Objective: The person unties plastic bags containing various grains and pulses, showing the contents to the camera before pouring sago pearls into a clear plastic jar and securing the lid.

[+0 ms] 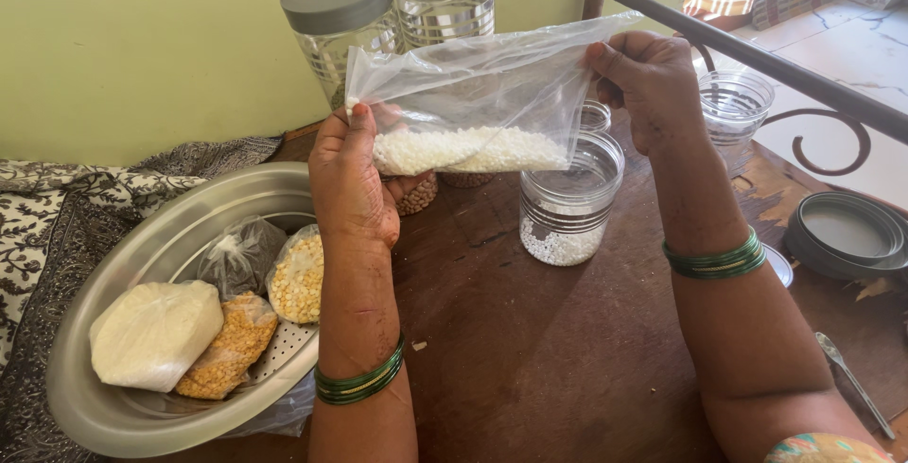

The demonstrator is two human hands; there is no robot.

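A: While both hands grip it, the clear bag [473, 94] of white pearls hangs over the open jar [567, 200] at centre table.

B: Left hand [352, 184] pinches the nine o'clock corner shut, right hand [648, 85] pinches the three o'clock corner.

A: At eight o'clock, a steel tray [123, 406] carries packets [156, 331]; lidded jars [392, 9] stand at twelve

Dark wooden table [530, 349] bears steel tray [142, 416], open jar [567, 200], lids [846, 234].
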